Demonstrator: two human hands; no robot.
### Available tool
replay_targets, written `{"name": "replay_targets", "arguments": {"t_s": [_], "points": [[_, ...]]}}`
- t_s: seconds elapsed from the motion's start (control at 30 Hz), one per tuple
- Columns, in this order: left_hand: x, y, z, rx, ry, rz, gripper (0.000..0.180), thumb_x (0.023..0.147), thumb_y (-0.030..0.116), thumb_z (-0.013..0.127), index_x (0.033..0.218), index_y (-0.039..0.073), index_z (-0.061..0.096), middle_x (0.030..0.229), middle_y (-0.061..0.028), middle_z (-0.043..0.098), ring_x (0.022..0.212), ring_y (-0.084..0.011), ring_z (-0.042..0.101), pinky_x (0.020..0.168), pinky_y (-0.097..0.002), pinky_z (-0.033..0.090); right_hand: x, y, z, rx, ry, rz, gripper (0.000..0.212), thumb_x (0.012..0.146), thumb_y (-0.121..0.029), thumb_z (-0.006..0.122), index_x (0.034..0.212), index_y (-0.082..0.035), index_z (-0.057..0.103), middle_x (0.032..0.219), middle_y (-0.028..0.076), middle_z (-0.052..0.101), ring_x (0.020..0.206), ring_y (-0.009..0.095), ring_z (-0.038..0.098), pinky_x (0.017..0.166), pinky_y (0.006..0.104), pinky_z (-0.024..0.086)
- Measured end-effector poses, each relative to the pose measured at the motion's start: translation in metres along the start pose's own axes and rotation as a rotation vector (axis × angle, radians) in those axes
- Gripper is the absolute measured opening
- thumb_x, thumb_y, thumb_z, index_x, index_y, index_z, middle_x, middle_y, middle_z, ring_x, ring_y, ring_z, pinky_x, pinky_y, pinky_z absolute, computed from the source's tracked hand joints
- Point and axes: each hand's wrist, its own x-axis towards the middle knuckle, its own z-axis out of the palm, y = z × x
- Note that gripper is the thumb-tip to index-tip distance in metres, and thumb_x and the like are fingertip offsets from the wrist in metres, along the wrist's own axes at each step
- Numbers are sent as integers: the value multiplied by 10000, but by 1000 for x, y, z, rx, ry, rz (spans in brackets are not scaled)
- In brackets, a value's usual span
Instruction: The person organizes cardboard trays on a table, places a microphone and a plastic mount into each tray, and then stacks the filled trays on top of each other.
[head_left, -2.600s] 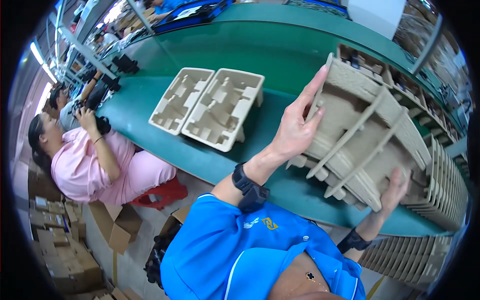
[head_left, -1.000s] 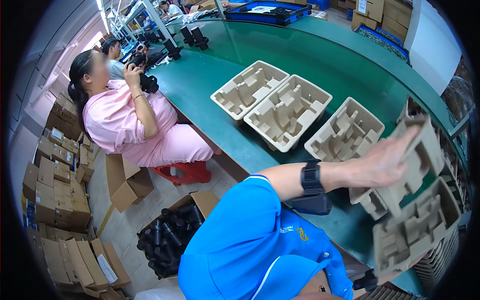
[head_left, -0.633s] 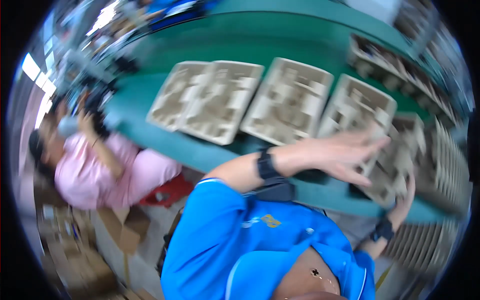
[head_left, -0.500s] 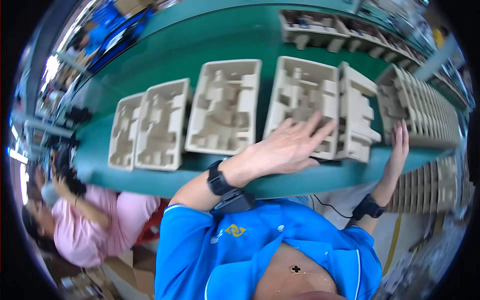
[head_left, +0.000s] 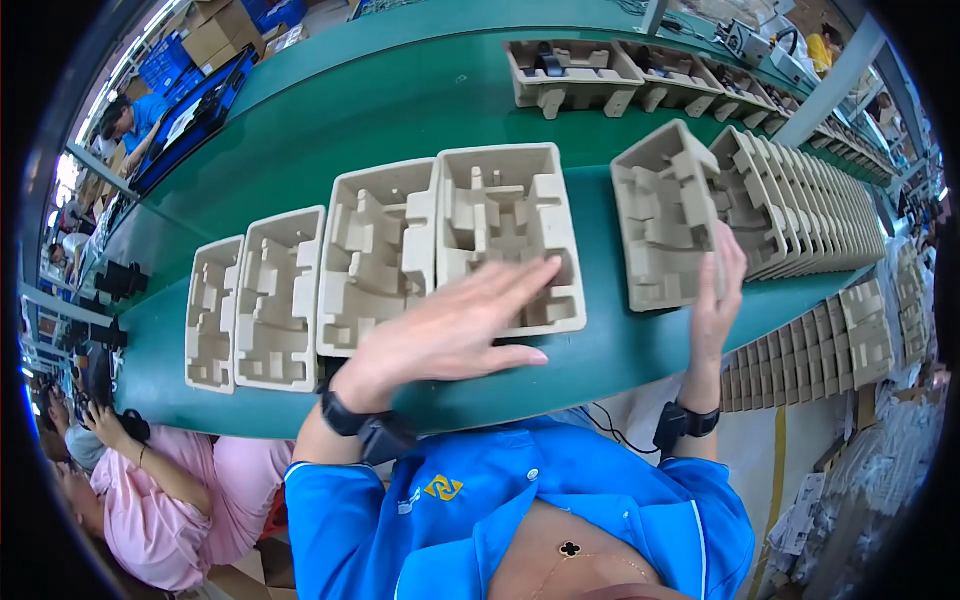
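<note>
Four beige moulded-pulp trays with shaped hollows lie in a row on the green bench, the rightmost being a wide tray. My left hand is over that tray's near part, palm down, fingers stretched out and thumb apart, gripping nothing. Further right, another pulp tray is tilted, its hollow side showing. At its right edge is my right hand, thumb on the near side and fingers along the edge. Beyond it stands a stack of nested pulp trays.
More pulp trays holding dark parts line the back of the bench. A second stack of trays sits below the bench's right end. A person in pink works at the left, and a metal post rises at the back right.
The fourth tray has moved left against the third, my left hand over it. The tilted tray has turned to show its hollows, and my right hand has come to its edge. The view has shifted.
</note>
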Motion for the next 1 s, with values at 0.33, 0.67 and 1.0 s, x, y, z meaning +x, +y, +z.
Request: {"name": "replay_targets", "arguments": {"t_s": [0.33, 0.67, 1.0], "points": [[-251, -81, -55, 770, 805, -1045, 549, 954, 332, 564, 1415, 64, 433, 1435, -213, 424, 1346, -371, 372, 1110, -431, 301, -8, 18, 13, 1142, 56, 779, 395, 1018, -268, 468, 1286, 15, 524, 1259, 111, 591, 1160, 213, 565, 1010, 361, 428], [-220, -44, -40, 635, 727, -1435, 489, 965, 363, 535, 1346, 57, 517, 1291, -231, 531, 1239, -380, 440, 1057, -451, 345, -10, -2, 46, 1040, 263, 832, 450, 1021, -305, 429, 1350, -2, 481, 1355, 125, 525, 1228, 224, 515, 1048, 374, 395], [-298, -55, -56, 829, 1132, -1261, 489, 940, 315, 565, 1359, 71, 502, 1233, -189, 573, 1146, -369, 525, 966, -451, 419, -30, 11, 60, 834, 539, 642, 613, 1033, -443, 260, 1471, -18, 315, 1483, 167, 377, 1370, 283, 356, 1150, 406, 262]]}}
